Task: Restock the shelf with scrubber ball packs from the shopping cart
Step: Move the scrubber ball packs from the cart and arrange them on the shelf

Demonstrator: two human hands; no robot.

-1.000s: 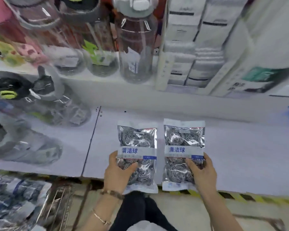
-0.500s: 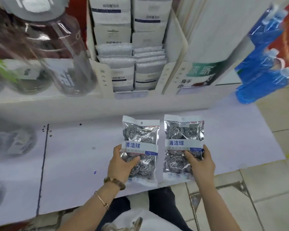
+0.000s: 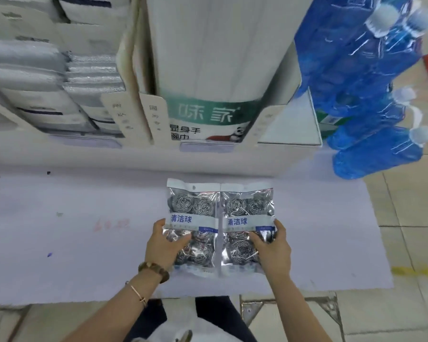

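Two clear packs of steel scrubber balls with white and blue labels sit side by side, edges touching, over the white shelf (image 3: 84,230). My left hand (image 3: 162,245) grips the lower left of the left pack (image 3: 193,211), thumb across its front. My right hand (image 3: 272,250) grips the lower right of the right pack (image 3: 247,208) the same way. Whether the packs rest on the shelf surface or hang just above it I cannot tell. The shopping cart is out of view.
Behind the packs stands a cardboard display box of white cloths with a green band (image 3: 208,114), and boxes of grey cloths (image 3: 59,77) to its left. Blue bottles (image 3: 371,95) hang at the right. The shelf ends at the right over tiled floor (image 3: 410,243).
The view and both hands have shifted right along the shelf. The two packs, earlier a small gap apart, now touch edge to edge. The water bottles on the left have left the view.
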